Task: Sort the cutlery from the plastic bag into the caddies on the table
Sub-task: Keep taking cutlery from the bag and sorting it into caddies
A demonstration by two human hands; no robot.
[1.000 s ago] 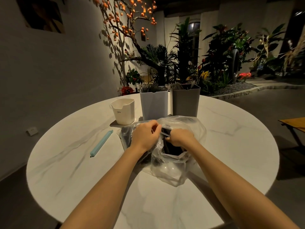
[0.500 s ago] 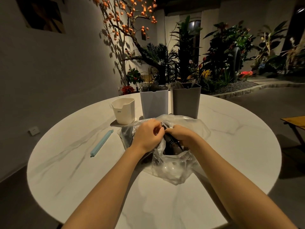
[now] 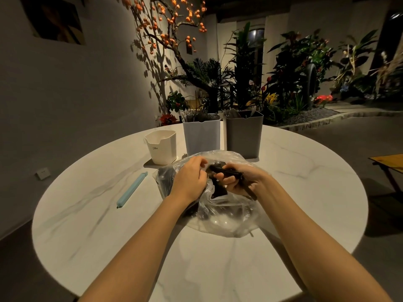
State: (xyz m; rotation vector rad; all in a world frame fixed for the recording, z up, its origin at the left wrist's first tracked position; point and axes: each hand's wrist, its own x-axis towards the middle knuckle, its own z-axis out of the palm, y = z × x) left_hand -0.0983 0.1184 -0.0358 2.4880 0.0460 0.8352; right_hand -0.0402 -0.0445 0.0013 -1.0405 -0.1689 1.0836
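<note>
Nearest on the round white marbled bench lies one clear plastic bag, crumpled and open at the top, with dark cutlery showing through it. Both hands are at its mouth. The left hand has its fingers curled on the edge of the bag. The right hand grips a small bundle of black cutlery, long thin handles that lie across its fingers; how many pieces they are I cannot tell. Left of the bag lies one light blue stick, apart from it. Behind the bag stand three caddies in a row: a short cream caddy with small grey writing that is too small to read, a tall light grey caddy and a tall dark grey caddy. The two tall ones already hold cutlery.
</note>
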